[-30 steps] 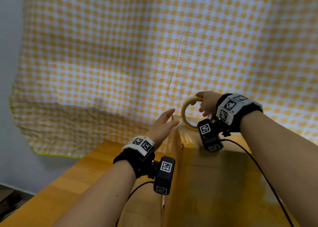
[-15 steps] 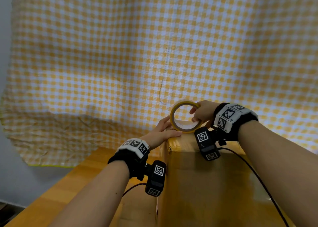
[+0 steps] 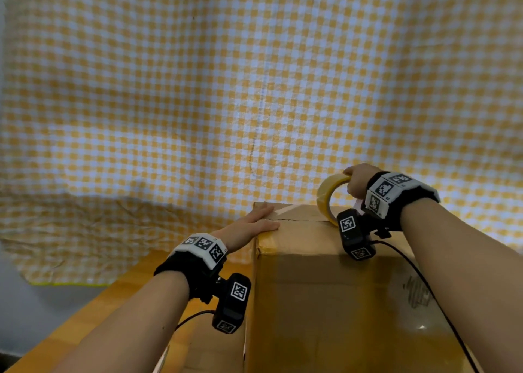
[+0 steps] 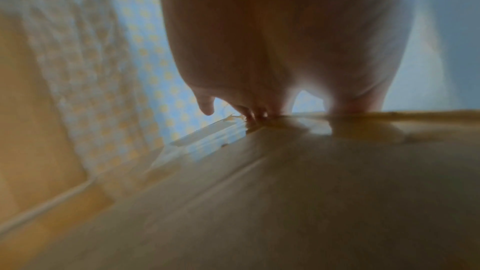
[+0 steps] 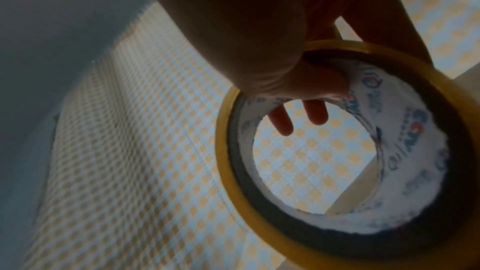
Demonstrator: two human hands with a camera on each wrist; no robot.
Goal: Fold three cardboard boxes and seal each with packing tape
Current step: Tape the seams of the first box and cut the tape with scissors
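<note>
A tall brown cardboard box [image 3: 325,302] stands in front of me, its top flaps closed. My left hand [image 3: 252,222] lies flat with straight fingers on the box's top left corner, pressing a strip of clear tape [image 4: 207,139] there. My right hand [image 3: 358,184] grips a yellow roll of packing tape [image 3: 328,200] upright on the box top, toward its right side. In the right wrist view the fingers [image 5: 298,93] curl through the roll's [image 5: 363,151] white core.
A wooden table [image 3: 93,316] carries the box. A yellow and white checked cloth [image 3: 254,89] hangs behind as a backdrop. A black cable [image 3: 418,276] from the right wrist runs across the box's near face.
The right hand has carried the tape roll to the right along the box top, away from the left hand. The left hand stays flat on the box's left corner.
</note>
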